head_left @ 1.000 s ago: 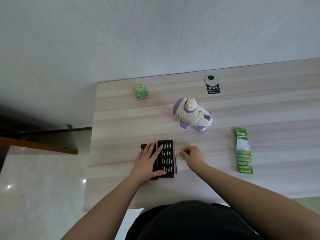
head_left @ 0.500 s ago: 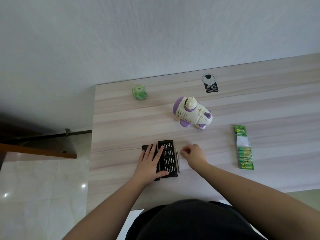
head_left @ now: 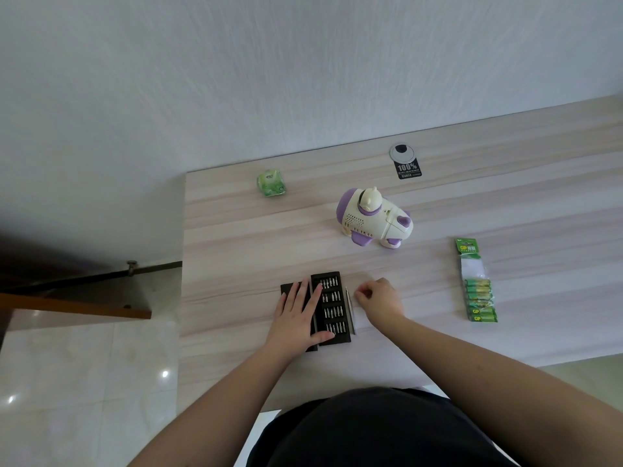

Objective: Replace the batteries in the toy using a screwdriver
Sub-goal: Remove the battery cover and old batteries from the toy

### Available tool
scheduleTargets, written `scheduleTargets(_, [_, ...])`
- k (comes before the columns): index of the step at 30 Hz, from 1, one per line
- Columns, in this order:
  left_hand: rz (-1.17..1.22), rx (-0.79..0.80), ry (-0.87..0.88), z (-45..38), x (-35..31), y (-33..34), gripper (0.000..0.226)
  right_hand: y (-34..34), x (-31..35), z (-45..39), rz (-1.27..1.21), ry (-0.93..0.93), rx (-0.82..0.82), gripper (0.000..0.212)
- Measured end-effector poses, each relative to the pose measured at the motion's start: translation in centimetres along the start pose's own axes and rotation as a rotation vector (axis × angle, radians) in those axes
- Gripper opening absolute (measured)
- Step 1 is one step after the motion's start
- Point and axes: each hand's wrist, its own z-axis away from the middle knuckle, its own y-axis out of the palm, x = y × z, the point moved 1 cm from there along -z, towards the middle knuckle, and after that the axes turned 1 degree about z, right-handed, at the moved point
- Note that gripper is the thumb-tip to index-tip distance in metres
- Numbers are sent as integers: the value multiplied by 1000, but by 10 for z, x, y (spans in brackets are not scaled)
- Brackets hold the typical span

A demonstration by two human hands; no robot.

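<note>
Two hands sit at the near edge of the table (head_left: 236,251), both at the bit case (head_left: 332,308): your left hand (head_left: 295,318) lies flat with straight fingers on the case, thumb at its near end, pinning it; your right hand (head_left: 379,298) rests just right of it with fingers curled, and you cannot tell from here whether they pinch anything. The screwdriver (head_left: 350,311) lies as a thin bar between the case and your right hand, its long axis running away from you, parallel to the case; your right hand is the nearer one and is just beside its far end. The toy (head_left: 374,220) stands upright farther out and a little right, well apart from both hands, so its battery door is likely underneath. The batteries (head_left: 478,291) lie in their pack off to the right, long axis also away from you. A green packet (head_left: 271,183) sits at the far left; the table is pale wood grain against a white wall, with tiled floor to your left
</note>
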Motion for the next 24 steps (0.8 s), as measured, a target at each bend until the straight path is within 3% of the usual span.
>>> scheduleTargets(15, [-24, 1, 9, 0, 2, 1, 104, 1, -2, 3, 48, -27, -12, 17])
scheduleTargets(24, [-33, -2, 20, -1, 3, 1, 106, -10, -4, 7, -93, 13, 3, 21])
